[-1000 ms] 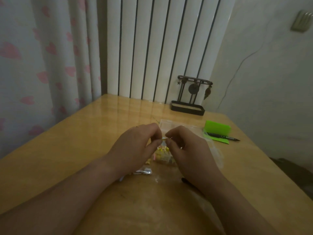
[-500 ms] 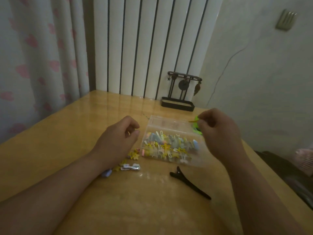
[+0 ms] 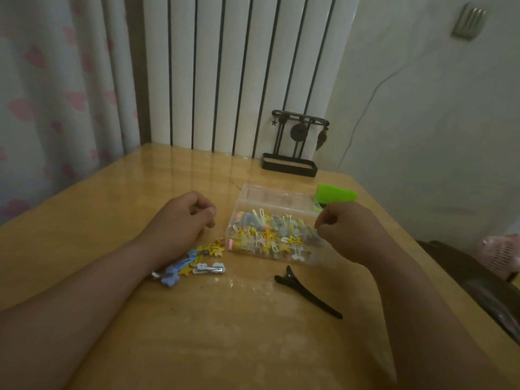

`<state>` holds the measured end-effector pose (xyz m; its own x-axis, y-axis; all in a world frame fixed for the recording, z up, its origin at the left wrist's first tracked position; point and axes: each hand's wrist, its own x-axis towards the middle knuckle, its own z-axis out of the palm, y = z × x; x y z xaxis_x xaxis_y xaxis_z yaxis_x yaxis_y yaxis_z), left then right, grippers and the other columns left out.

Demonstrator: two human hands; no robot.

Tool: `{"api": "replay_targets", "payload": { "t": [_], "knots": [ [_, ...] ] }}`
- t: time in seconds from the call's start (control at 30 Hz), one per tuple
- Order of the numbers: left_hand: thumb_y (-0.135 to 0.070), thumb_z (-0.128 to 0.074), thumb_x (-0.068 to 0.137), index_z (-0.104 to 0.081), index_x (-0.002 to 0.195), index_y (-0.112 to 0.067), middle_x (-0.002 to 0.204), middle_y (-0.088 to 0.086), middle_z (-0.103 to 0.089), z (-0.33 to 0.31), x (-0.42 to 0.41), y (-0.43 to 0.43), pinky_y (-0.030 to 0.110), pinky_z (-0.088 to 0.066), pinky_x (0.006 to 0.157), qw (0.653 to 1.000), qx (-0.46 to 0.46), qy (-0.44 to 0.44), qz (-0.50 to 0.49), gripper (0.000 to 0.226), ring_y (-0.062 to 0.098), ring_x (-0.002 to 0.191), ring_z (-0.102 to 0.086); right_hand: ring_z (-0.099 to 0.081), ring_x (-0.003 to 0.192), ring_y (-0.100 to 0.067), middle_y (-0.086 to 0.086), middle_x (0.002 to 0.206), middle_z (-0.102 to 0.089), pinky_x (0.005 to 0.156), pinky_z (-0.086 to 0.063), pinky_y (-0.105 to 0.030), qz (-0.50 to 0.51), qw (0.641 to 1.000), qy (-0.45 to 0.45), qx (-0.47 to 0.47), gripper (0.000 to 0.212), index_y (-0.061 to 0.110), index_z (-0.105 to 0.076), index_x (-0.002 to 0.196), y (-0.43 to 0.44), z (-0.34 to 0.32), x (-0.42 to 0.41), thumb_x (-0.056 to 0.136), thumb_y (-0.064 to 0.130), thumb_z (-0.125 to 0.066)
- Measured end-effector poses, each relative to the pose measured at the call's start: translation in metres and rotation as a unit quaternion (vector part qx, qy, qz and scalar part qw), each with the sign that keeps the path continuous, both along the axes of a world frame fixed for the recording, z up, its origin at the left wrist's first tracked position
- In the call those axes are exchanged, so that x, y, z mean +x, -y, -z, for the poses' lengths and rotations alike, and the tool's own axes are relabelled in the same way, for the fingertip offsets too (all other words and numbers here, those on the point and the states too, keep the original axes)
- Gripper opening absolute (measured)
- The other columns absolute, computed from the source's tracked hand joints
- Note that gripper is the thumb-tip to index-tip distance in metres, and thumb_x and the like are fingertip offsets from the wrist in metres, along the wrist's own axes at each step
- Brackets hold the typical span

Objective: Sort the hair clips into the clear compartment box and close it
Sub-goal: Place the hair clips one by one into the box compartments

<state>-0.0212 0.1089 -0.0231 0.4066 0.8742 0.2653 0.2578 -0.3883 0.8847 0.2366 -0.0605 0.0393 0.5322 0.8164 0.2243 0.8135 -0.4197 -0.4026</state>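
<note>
At table centre sits clear compartment box (image 3: 274,223), loose hair clips (image 3: 197,261) at its eight o'clock. Left hand (image 3: 183,220) and right hand (image 3: 346,229): both curled, contents untellable. Pick one clip, pinch by its ends, drop into matching compartment.

On the desk (image 3: 112,220), the box (image 3: 274,229) sits mid-desk with clips (image 3: 267,235) inside. Loose clips (image 3: 194,263) lie to its left, a long clip (image 3: 308,295) before it, a stand (image 3: 292,153) behind.
</note>
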Motion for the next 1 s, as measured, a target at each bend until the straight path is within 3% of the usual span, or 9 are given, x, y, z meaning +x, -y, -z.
{"api": "replay_targets", "payload": {
  "t": [0.23,0.4,0.57,0.77,0.9,1.0],
  "knots": [
    [-0.023,-0.065,0.102,-0.071,0.098,-0.021,0.083,-0.001,-0.079,0.0,0.003,0.0,0.035,-0.054,0.074,1.0,-0.004,0.004,0.006,0.007,0.012,0.068,-0.064,-0.063,0.079,-0.011,0.014,0.082,-0.066,0.07,-0.056,-0.036,0.006,0.998,0.003,0.056,0.015,0.028,-0.072,0.086,0.003,-0.002,-0.004,0.09,0.017,-0.064],
    [-0.023,-0.065,0.102,-0.071,0.096,-0.02,0.081,-0.003,-0.078,-0.002,0.003,0.003,0.042,-0.057,0.074,1.0,-0.003,0.002,0.016,0.009,0.013,0.067,-0.064,-0.059,0.082,-0.001,0.017,0.089,-0.064,0.071,-0.053,-0.026,-0.089,0.987,0.015,0.133,0.014,0.03,-0.07,0.098,-0.005,-0.002,-0.047,0.094,0.017,-0.067],
    [-0.022,-0.065,0.102,-0.072,0.097,-0.013,0.082,0.002,-0.078,-0.006,0.001,0.007,0.034,-0.053,0.068,1.0,-0.01,0.002,0.021,0.012,0.014,0.065,-0.062,-0.059,0.083,0.001,0.019,0.091,-0.066,0.071,-0.049,-0.021,-0.207,0.973,0.038,0.098,0.013,0.034,-0.071,0.103,-0.012,0.012,-0.095,0.097,0.025,-0.065],
    [-0.02,-0.065,0.1,-0.073,0.093,-0.013,0.08,0.001,-0.078,-0.01,-0.003,0.004,0.038,-0.057,0.073,1.0,-0.008,0.001,0.018,0.013,0.013,0.065,-0.063,-0.059,0.083,0.0,0.016,0.096,-0.072,0.067,-0.041,-0.009,-0.231,0.971,0.056,0.042,0.016,0.033,-0.076,0.108,-0.017,0.024,-0.103,0.1,0.028,-0.062],
    [-0.021,-0.065,0.099,-0.073,0.092,-0.015,0.08,0.0,-0.078,-0.007,-0.003,0.003,0.038,-0.056,0.074,1.0,-0.011,-0.008,0.028,0.013,0.012,0.065,-0.063,-0.065,0.085,-0.005,0.012,0.095,-0.074,0.077,-0.054,-0.03,-0.266,0.963,0.037,0.021,0.019,0.033,-0.075,0.114,-0.019,0.031,-0.115,0.099,0.035,-0.063],
    [-0.022,-0.065,0.099,-0.074,0.091,-0.016,0.08,-0.001,-0.079,-0.006,-0.003,0.004,0.038,-0.056,0.074,0.999,-0.015,-0.009,0.03,0.013,0.012,0.066,-0.063,-0.06,0.088,-0.004,0.016,0.097,-0.067,0.079,-0.052,-0.032,-0.286,0.955,0.072,-0.015,0.025,0.039,-0.07,0.121,-0.018,0.035,-0.122,0.1,0.049,-0.06]
  ]
}}
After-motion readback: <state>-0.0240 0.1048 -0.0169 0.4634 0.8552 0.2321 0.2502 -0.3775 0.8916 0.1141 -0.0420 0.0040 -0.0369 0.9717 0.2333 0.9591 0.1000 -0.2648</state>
